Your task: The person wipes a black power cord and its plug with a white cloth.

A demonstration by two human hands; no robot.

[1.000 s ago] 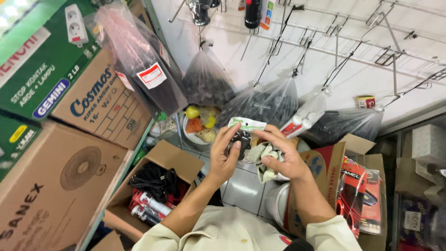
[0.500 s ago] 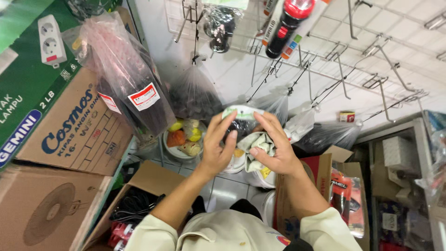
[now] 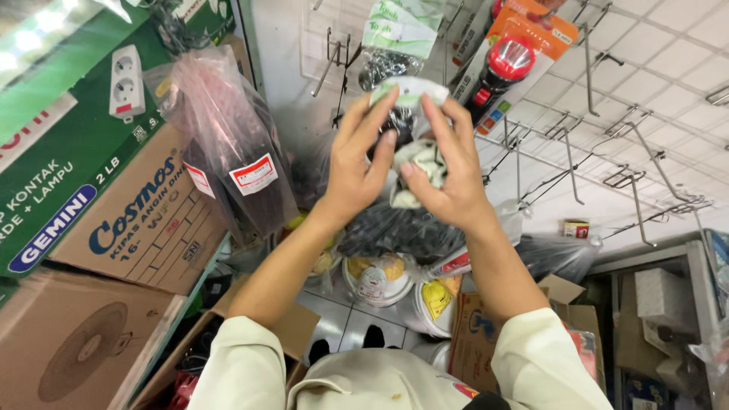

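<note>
Pretty tight up there: both hands are boxed in by the hanging packet [image 3: 400, 34] above and the red flashlight pack [image 3: 507, 64] to the right. Bare hooks [image 3: 585, 68] further right leave open wall; stacked cartons [image 3: 144, 216] and a hanging plastic bag [image 3: 228, 144] block the left.

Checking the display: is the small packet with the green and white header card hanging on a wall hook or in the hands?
In the hands: both the left hand and right hand grip the packet, below an identical packet.
</note>
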